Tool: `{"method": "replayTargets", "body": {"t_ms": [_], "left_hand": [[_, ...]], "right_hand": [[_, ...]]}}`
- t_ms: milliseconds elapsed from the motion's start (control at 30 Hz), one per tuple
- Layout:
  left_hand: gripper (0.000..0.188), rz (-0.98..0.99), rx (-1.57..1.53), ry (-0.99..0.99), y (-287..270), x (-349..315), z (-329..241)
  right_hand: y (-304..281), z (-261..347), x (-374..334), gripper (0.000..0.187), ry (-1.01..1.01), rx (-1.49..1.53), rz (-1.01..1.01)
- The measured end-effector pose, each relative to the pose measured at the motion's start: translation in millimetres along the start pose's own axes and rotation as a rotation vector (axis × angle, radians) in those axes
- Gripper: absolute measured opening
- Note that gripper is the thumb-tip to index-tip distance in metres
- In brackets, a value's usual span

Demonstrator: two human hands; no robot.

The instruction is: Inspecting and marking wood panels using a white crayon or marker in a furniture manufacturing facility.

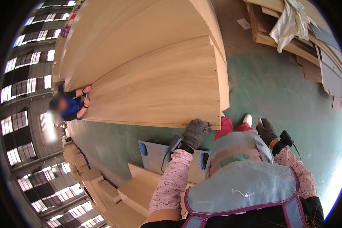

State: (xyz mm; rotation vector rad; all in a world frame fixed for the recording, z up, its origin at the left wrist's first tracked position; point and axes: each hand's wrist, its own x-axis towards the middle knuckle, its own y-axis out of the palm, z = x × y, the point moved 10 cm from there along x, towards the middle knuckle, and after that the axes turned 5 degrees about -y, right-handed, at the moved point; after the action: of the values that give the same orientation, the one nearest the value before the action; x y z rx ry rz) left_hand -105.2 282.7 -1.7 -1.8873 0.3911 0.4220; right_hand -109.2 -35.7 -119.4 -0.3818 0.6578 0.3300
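Standing at the near end of a long wooden panel (155, 87), we have our two hands well apart; our gloved left hand (195, 133) is at the panel's long edge, close to its near corner, fingers curled against the wood, though we cannot tell whether it grips or merely rests there; our gloved right hand (267, 130) is away from the wood, off to the right above the green floor (269, 83), fingers closed on a small slim object (260, 121) whose tip pokes out, too small for us to identify.

The panel lies flat, broad face up, just beside a larger wooden surface (140, 30); a co-worker (73, 108) is at its far end, both hands close to that end.

As for progress, we judge the panel to be laid in place, with both ends attended; small dark spots (218, 100) mark its near end, which may be holes or fastenings, and we cannot tell which; so whether this end is finished or wants more work stays open to us; we see no join being closed by our own hands, and the object in our right hand is not touching the panel, so we would call the work unfinished.
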Motion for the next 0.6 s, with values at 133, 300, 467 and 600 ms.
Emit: {"method": "replayTargets", "body": {"t_ms": [133, 300, 467, 600], "left_hand": [[0.015, -0.158, -0.171, -0.008, 1, -12, 10], [0.013, -0.335, -0.432, -0.033, -4, -21, 6], [0.019, -0.544, -0.635, -0.067, -32, -31, -1], [0.020, -0.518, -0.702, -0.173, -50, -18, 42]], "right_hand": [[-1, 4, 6, 0.032, -0.011, -0.002, -0.030], [2, 32, 10, 0.029, -0.041, 0.019, -0.065], [5, 61, 3, 0.036, -0.153, -0.022, -0.026], [8, 58, 2, 0.037, -0.109, -0.021, -0.037]]}}
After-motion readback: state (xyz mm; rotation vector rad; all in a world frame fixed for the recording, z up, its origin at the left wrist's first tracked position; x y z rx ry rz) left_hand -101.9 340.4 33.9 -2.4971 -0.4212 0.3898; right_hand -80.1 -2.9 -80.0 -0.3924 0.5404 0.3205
